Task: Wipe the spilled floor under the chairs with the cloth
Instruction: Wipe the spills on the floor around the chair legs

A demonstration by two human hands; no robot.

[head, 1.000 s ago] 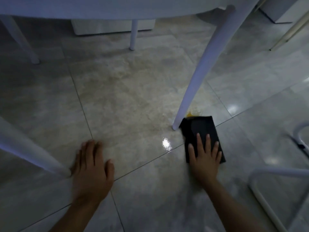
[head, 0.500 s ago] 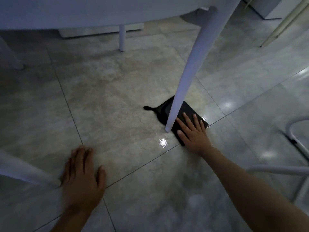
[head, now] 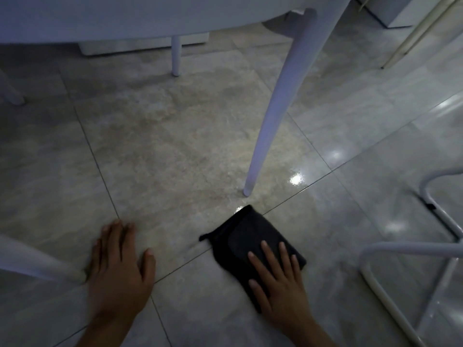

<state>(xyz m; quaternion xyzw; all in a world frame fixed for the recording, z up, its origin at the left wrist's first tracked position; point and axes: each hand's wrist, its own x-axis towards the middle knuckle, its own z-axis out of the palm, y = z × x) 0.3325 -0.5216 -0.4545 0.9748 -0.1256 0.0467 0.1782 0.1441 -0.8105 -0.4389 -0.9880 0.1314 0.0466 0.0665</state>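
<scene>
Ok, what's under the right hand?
The right hand lies flat on the black cloth, which lies on the tile floor. Whether any spill remains beneath the cloth is hidden.

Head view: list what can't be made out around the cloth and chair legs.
- Floor under the black cloth: covered by it and the right hand.
- Foot of the near-left chair leg: behind the left hand.
- Chair seat: cut off by the top edge.
- Any remaining spill: too dim to tell.
</scene>
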